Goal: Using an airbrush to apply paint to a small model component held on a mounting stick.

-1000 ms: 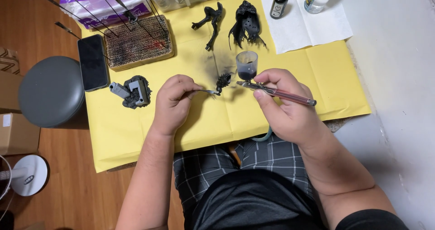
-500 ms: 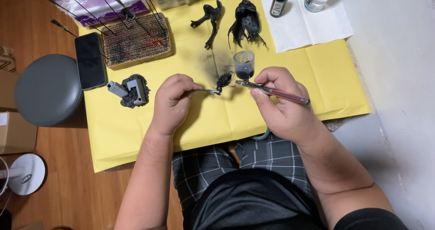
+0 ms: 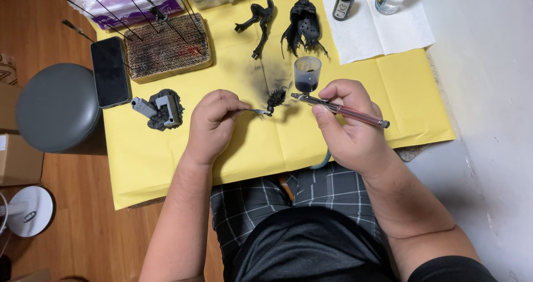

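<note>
The left hand point(image 3: 214, 121) pinches a thin metal clip point(image 3: 256, 111), and a small black spiky piece point(image 3: 276, 98) sits on its tip. The right hand point(image 3: 350, 129) has its grip closed around a spray pen point(image 3: 344, 109) with a little cup point(image 3: 307, 74) on top. The pen's tip is just beside the black piece. Both are over the yellow paper point(image 3: 288, 143) on the table. A phone point(image 3: 110, 71) lies to the left.

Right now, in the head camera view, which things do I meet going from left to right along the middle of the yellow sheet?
grey stool → black phone → grey model base → left hand → small black part on a clip → airbrush in right hand
</note>
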